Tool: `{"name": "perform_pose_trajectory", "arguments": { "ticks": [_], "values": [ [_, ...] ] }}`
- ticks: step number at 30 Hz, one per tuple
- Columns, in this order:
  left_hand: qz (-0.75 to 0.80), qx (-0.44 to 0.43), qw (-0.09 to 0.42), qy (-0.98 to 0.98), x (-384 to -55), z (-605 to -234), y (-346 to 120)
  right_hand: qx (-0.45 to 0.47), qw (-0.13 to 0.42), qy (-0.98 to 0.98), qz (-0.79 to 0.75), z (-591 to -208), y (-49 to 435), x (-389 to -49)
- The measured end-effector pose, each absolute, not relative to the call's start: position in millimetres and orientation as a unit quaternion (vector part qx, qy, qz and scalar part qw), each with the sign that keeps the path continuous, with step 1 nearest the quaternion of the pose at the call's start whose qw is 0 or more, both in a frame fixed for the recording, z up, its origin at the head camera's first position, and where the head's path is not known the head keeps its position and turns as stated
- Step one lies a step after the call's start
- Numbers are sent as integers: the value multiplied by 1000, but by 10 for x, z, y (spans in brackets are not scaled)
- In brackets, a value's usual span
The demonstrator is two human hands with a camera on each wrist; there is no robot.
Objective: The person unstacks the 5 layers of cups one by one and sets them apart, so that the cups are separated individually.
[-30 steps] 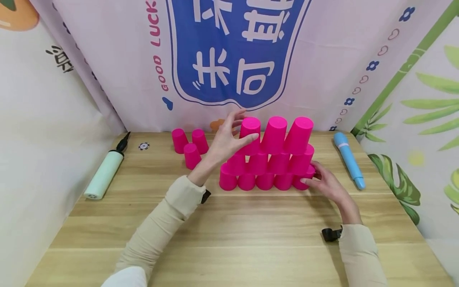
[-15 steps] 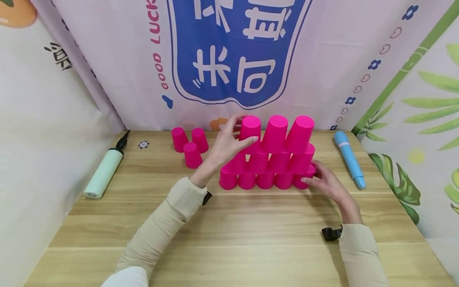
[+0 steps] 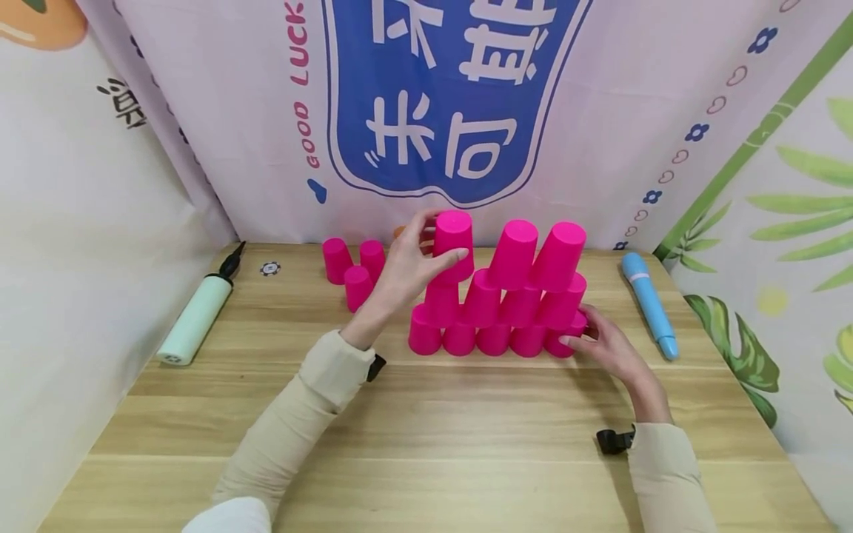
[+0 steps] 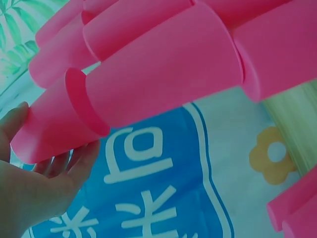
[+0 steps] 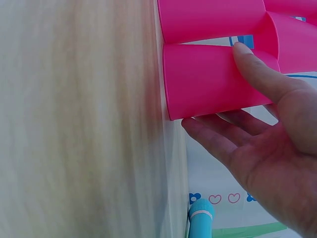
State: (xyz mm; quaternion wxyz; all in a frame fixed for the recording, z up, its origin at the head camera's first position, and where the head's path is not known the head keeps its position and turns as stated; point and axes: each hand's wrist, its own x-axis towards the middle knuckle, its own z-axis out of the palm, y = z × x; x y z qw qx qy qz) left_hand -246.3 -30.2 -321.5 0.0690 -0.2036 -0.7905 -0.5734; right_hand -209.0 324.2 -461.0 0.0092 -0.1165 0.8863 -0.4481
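Observation:
Pink cups stand upside down in a tiered stack on the wooden table. My left hand point(image 3: 409, 259) grips the leftmost top-tier cup point(image 3: 455, 240), thumb in front and fingers behind. In the left wrist view this held cup point(image 4: 57, 124) has its rim at the base of the second-tier cup point(image 4: 163, 67); whether they touch is unclear. Two other top-tier cups point(image 3: 516, 254) stand to the right, past a gap. At the bottom right end, my right hand point(image 3: 609, 344) holds the end cup point(image 5: 213, 82) between thumb and fingers.
Three loose pink cups point(image 3: 336, 260) stand left of the stack, partly behind the left forearm. A pale green hand pump point(image 3: 196, 318) and a chip point(image 3: 269, 269) lie farther left. A blue microphone-shaped thing point(image 3: 649, 305) lies at right. A printed cloth point(image 3: 266, 148) hangs behind.
My left hand has shifted left with the top-tier cup, widening the gap to the cup beside it. My right hand stays at the bottom right cup. The head view has shifted slightly.

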Motion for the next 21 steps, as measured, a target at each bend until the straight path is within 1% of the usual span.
{"name": "perform_pose_trajectory", "arguments": {
  "ticks": [5, 13, 21],
  "values": [
    [-573, -189, 93, -792, -2450, -3181, -452, -111, 12, 891, -441, -4606, 3258, -2092],
    [-573, -176, 142, -788, -2403, -3191, -710, -124, -1, 885, -450, -4615, 3245, -2069],
    [-577, -135, 164, -789, -2380, -3259, -1040, -111, 8, 890, -442, -4638, 3242, -2075]
  ]
}}
